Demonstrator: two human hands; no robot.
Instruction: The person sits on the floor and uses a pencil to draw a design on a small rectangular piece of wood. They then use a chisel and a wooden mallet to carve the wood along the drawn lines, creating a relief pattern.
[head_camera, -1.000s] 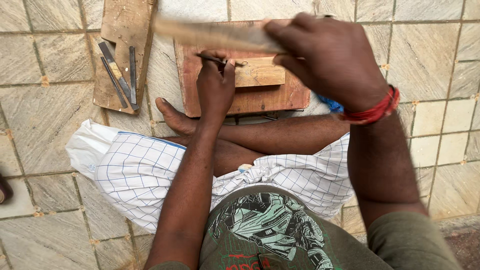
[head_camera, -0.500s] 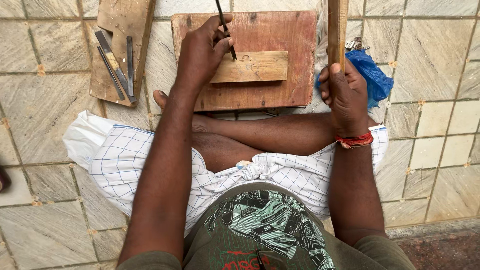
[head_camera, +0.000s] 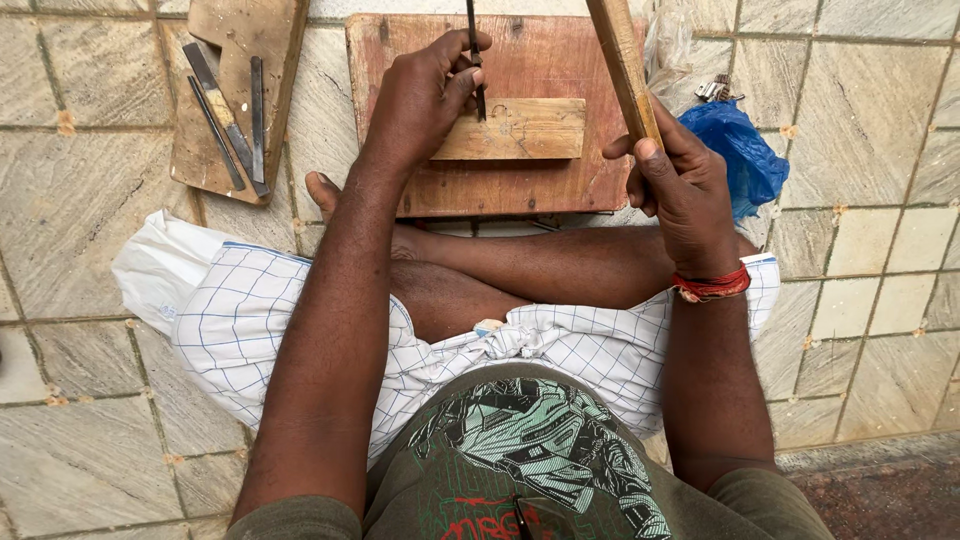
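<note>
My left hand grips a thin dark metal chisel, held upright with its tip on a small pale wooden block. The block lies on a reddish-brown wooden board on the tiled floor in front of my crossed legs. To the right of the block, my right hand is closed around a long wooden stick that is raised and angled up towards the top of the view. A red band circles my right wrist.
A second worn wooden board at the upper left carries several metal chisels. A blue plastic bag lies to the right of the work board. White checked cloth covers my lap; stone tiles surround everything.
The stick went from lying across above the block to upright in my right hand at the right. My left hand keeps the chisel on the block. The view has tilted down a little.
</note>
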